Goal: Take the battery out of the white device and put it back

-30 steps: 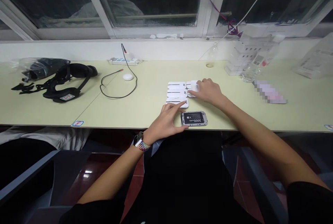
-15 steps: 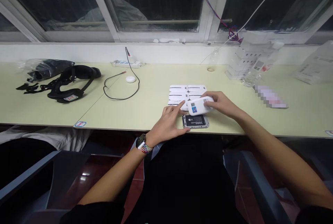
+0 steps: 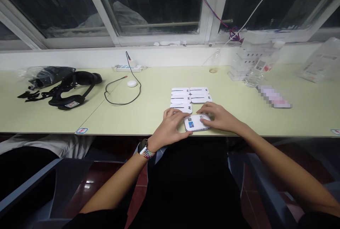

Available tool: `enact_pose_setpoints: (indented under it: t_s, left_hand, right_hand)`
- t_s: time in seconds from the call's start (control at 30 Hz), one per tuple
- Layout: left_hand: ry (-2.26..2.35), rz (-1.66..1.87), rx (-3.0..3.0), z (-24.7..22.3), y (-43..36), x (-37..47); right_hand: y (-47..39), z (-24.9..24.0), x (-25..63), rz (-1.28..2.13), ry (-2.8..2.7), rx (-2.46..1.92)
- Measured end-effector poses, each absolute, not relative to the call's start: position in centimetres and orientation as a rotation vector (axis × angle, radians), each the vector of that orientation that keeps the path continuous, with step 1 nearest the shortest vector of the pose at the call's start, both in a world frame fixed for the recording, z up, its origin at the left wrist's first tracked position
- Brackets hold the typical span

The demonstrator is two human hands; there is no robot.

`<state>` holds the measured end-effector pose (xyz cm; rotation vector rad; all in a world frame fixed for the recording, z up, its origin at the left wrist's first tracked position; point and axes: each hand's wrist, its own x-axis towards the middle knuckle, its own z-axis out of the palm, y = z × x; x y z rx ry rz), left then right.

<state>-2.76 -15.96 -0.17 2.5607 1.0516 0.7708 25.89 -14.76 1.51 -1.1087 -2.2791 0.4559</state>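
Note:
A white back cover [image 3: 196, 120] with a blue sticker and square codes lies over a flat pocket-sized device at the table's front edge. The battery seen earlier is hidden beneath it. My left hand [image 3: 171, 127] holds the device's left end between thumb and fingers. At the right end, my right hand [image 3: 219, 117] pinches the cover, thumb on top and fingers along the far edge. I cannot tell whether the cover is fully seated. Just beyond my hands, several white devices [image 3: 199, 98], marked with a black line and a W, lie in rows.
On the left rest a black headset [image 3: 66, 103], a black cable [image 3: 117, 104], a round white case [image 3: 132, 84] and a power strip [image 3: 127, 68]. To the right stand stacked white boxes [image 3: 239, 67], a clear bottle [image 3: 253, 79] and a blurred flat item [image 3: 275, 97].
My right hand has lowered the tilted white cover onto the device, so the black battery no longer shows. My left hand has stayed at the device's left end.

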Motion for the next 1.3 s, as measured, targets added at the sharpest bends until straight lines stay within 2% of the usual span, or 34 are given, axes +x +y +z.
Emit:
enact_pose_setpoints:
  t_s: [0.17,0.5,0.9,1.3]
  left_hand:
    - [1.019,0.796,2.631,0.0,-16.0,-2.6]
    - [1.036,0.797,2.707,0.0,-16.3,-2.4]
    - [1.053,0.855,2.873,-0.6,-16.5,-2.2]
    - [1.02,0.749,2.95,-0.2,-16.5,-2.4]
  right_hand:
    - [-16.5,0.9,26.6,0.462,-2.297,-0.926]
    - [-18.7,-1.0,27.2,0.276,-2.303,-0.852]
    - [-18.9,-1.0,26.5,0.028,-2.412,-0.928]
    - [-19.5,-0.8,26.7,0.196,-2.301,-0.929]
